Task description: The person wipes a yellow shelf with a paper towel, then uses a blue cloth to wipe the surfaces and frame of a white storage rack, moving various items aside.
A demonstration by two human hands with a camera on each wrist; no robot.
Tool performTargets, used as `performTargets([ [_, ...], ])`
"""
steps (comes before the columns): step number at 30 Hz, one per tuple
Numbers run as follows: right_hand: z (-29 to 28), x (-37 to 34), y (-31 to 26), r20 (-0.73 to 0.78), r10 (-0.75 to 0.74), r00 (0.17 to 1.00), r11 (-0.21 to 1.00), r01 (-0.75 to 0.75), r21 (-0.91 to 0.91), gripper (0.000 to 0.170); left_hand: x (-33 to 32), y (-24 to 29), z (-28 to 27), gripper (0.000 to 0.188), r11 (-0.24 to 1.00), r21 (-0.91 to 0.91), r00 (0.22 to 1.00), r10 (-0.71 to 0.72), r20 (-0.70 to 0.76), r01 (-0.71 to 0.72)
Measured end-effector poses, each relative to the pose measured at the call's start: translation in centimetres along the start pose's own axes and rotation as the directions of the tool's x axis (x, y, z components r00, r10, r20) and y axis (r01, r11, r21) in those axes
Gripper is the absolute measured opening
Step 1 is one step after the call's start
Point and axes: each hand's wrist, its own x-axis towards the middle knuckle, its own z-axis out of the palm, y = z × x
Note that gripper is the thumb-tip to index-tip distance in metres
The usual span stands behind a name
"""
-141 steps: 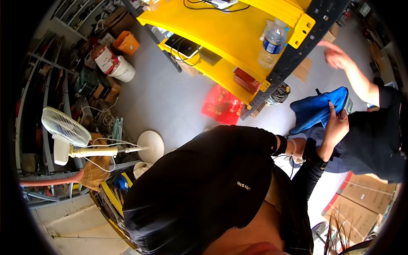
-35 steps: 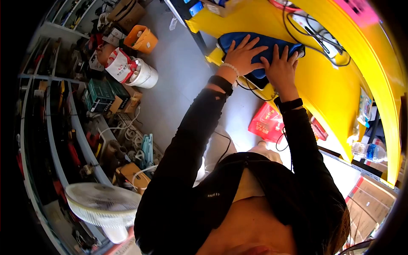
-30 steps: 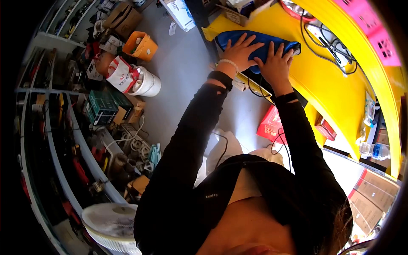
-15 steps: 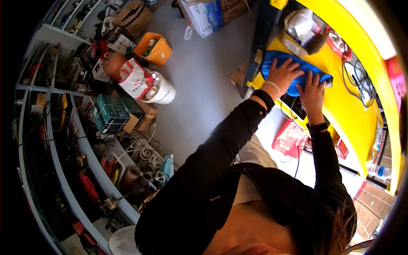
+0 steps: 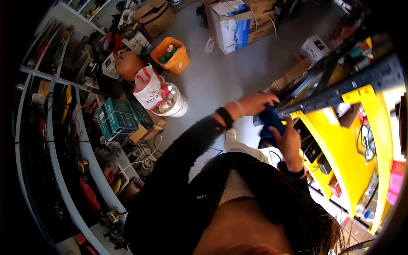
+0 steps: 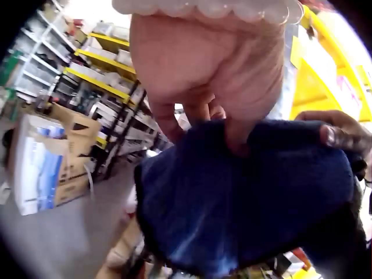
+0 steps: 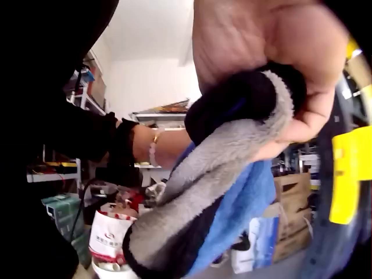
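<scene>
A blue microfiber cloth [image 5: 272, 121] with a black edge hangs between my two hands, beside the end of the yellow shelf. My left hand [image 5: 257, 104] pinches its upper edge; in the left wrist view the thumb lies over the near face of the cloth [image 6: 232, 197]. My right hand [image 5: 290, 142] grips the other end, fingers curled round a bunched part. The right wrist view shows the cloth's grey plush side [image 7: 197, 180] folded and twisted below the right palm, with the blue side behind it.
The yellow shelf [image 5: 340, 140], with a dark metal post [image 5: 352, 83], stands at the right. On the floor are an orange bucket [image 5: 176, 57], a white bucket [image 5: 178, 104] and a blue-white carton [image 5: 231, 27]. A cluttered grey rack [image 5: 68, 170] lines the left.
Both hands were spread flat on the cloth on the yellow shelf; now they hold it up off the shelf, to its left. Earliest, the right hand held the cloth near another person.
</scene>
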Motion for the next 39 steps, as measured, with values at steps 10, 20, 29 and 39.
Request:
performTargets([
  [10,7.6,16.9,-13.6,0.022,-0.454,0.891,0.891,0.452,0.046,0.037,-12.1,11.4,-25.3,0.022,0.879,0.358,0.687,0.472,-0.552,-0.315],
  [20,11.8,24.9,-24.9,-0.025,-0.339,0.940,0.938,0.336,-0.085,0.036,-18.6,19.6,-44.0,0.028,0.769,0.347,0.743,0.626,-0.238,-0.537],
  [29,12.6,30.0,-26.4,-0.211,-0.155,0.965,0.986,0.138,-0.095,0.033,-7.5,10.6,-49.9,0.024,0.149,0.188,0.056,0.903,-0.426,-0.971],
  [39,12.5,42.9,-24.2,-0.341,-0.285,0.896,0.929,0.346,0.131,0.031,-3.9,9.2,-55.4,0.018,0.819,0.193,0.664,0.556,-0.500,-0.541],
])
